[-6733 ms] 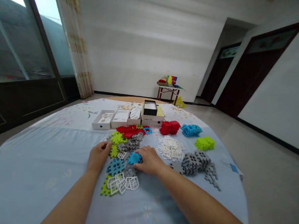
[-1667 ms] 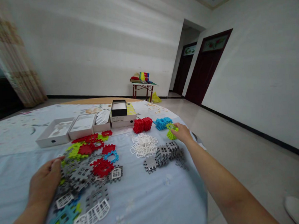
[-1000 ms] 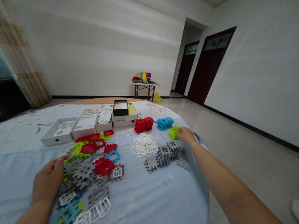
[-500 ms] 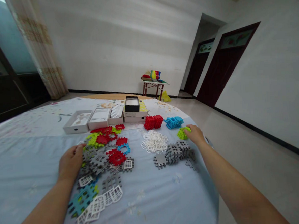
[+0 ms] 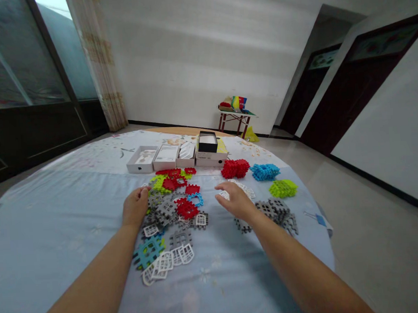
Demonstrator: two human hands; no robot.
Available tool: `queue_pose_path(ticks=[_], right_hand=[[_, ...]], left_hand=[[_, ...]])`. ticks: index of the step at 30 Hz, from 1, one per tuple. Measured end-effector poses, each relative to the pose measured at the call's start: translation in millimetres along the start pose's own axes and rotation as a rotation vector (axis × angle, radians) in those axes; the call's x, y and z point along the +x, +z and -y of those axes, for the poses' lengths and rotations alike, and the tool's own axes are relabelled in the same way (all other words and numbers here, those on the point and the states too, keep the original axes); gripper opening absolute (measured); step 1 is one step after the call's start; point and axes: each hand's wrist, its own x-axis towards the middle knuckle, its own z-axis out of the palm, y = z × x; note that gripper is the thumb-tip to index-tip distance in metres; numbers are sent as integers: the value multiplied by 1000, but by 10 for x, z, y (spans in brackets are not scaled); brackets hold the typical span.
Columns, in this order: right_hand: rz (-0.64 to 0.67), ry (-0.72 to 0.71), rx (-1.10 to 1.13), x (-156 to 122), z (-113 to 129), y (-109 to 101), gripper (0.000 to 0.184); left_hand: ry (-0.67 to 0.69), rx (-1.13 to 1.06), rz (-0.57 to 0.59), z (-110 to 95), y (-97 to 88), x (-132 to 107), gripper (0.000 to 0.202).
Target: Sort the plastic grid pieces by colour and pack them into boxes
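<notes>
Partly, right hand (image 5: 236, 201) hides white pile (image 5: 247, 189), fingers parted, empty; left hand (image 5: 135, 207) curled, grip unclear.

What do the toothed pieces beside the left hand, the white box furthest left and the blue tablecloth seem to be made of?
Toothed pieces: probably moulded plastic, matt-looking, given solid colours and regular teeth. White box: likely smooth cardboard, with thin straight walls and crisp corners, though plastic is possible. Blue tablecloth: dull and softly creased, so fabric or thin vinyl; I can't tell which.
</notes>
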Motion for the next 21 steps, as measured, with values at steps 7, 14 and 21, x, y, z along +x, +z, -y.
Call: queue_pose_path(ticks=[7,14,21], right_hand=[[167,-84,112,-37,362,476,32],[155,-19,131,-97,261,634,32],[121,17,99,-85,268,614,31]], left_hand=[[-8,-102,-33,-56,2,-47,39],[24,-119,-100,-214,233,-210,36],[-19,-221,-97,-409,346,-328,34]])
